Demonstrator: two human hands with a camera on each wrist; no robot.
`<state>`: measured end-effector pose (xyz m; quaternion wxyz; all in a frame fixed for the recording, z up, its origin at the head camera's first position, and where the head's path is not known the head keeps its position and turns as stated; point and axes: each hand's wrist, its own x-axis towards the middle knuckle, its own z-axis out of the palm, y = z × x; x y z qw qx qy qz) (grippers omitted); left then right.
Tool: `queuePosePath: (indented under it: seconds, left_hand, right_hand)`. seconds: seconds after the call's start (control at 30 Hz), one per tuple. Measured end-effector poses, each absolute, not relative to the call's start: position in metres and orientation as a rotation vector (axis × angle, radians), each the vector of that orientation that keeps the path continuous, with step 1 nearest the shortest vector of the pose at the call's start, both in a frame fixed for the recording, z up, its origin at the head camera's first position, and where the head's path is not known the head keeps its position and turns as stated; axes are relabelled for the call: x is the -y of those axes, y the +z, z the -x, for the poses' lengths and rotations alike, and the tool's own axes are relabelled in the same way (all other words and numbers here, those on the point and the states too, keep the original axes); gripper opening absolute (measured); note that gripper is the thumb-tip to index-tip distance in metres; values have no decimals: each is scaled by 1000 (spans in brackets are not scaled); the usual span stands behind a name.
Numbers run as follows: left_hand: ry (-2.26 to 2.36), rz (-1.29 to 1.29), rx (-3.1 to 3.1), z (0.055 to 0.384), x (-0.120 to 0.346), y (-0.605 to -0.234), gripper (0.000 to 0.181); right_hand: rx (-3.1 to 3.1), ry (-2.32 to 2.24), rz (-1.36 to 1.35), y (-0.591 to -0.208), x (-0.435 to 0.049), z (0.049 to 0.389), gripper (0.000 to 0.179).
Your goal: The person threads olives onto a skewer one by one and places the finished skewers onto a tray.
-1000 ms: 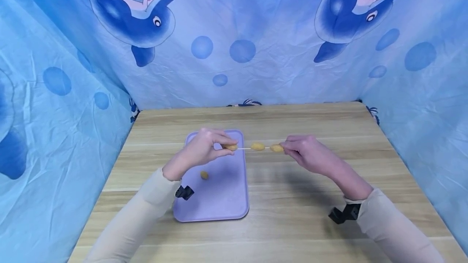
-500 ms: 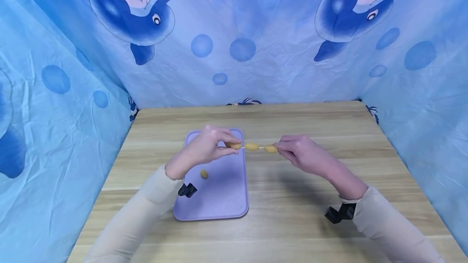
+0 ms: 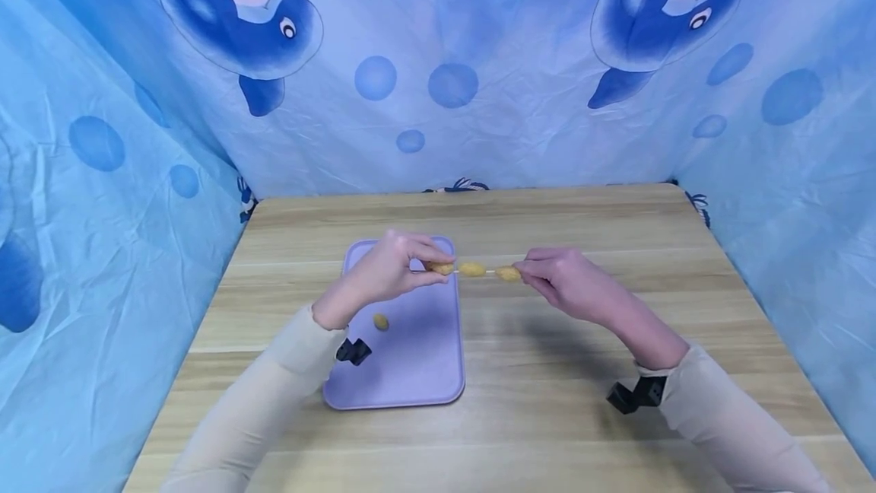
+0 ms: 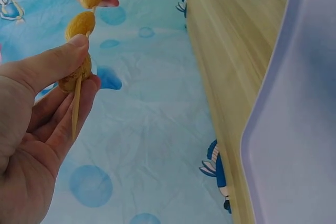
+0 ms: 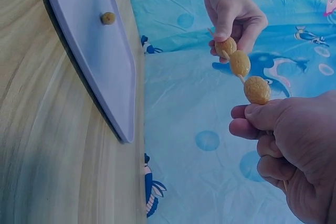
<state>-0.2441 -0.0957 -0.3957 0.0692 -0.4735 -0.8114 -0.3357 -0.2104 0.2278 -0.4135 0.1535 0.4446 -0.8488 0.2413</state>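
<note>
Three yellow-brown, rough-skinned oval balls are threaded on a thin wooden skewer [image 4: 76, 109], held roughly level above the table. My left hand [image 3: 393, 268] pinches the left ball [image 4: 76, 77] between thumb and fingers, and the skewer's pointed end sticks out past it. The middle ball [image 3: 472, 270] sits on the skewer between the hands, close to the left one. At the other end my right hand [image 3: 571, 284] grips the skewer right beside the right ball [image 5: 257, 90]; the skewer's end is mostly hidden in its fingers.
A lilac tray [image 3: 424, 371] lies on the wooden table [image 3: 547, 432] under and in front of the left hand. One loose ball [image 3: 380, 322] rests on the tray. Blue dolphin-print cloth [image 3: 438, 36] hangs behind the table and at both sides.
The right hand has moved left with the skewer, and the left hand slightly right. The gap between left and middle balls has narrowed, mostly in the first half second.
</note>
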Motion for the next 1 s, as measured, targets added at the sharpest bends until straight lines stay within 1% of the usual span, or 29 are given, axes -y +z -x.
queuePosePath:
  seconds: [0.43,0.6,0.8,1.0]
  left_hand:
    - [-978,1431,2439,247,95,-399,24]
    - [-976,1436,2421,247,94,-399,25]
    - [-1005,1424,2452,246,95,-397,26]
    - [-1010,1391,2452,242,97,-396,21]
  right_hand:
    - [2424,677,-1272,-418,-229,214,21]
    - [2431,668,-1253,-418,-229,214,17]
    - [2423,659,-1256,-416,-222,213,17]
    - [2418,672,-1265,-415,-219,212,14]
